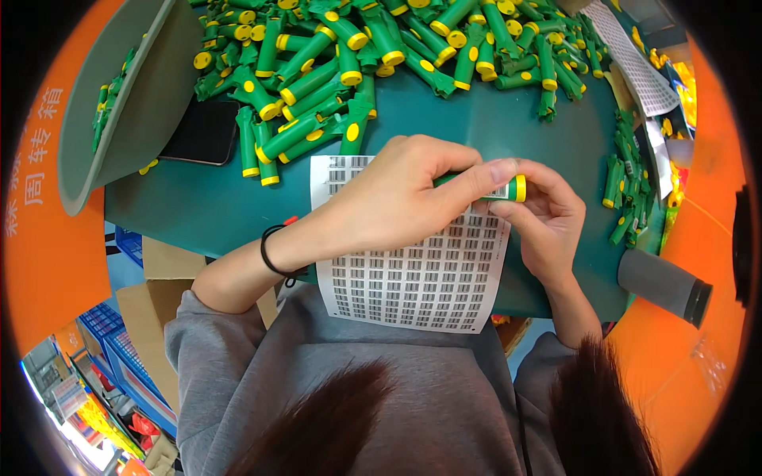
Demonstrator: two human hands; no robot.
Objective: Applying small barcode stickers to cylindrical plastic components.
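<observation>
Just above the sheet's upper right part, both hands hold a small green tube with a yellow end cap [520,189] and a white label on its side. My left hand [397,190] is closed round the tube from the left, its thumb pressed along the label; the hand hides the tube's other end. My right hand [553,216] closes on the capped end, thumb below and fingers curled behind. Under them lies a white sheet of barcode stickers [405,293], hanging over the table's near edge. My left forearm crosses its left side.
A heap of similar green tubes [309,79] covers the far side of the green table [571,147]. More green pieces [627,178] lie at right, near a grey cylinder [663,285]. A black phone [202,135] rests beside a tilted grey-green tub [163,87]. Cardboard [151,317] stands lower left.
</observation>
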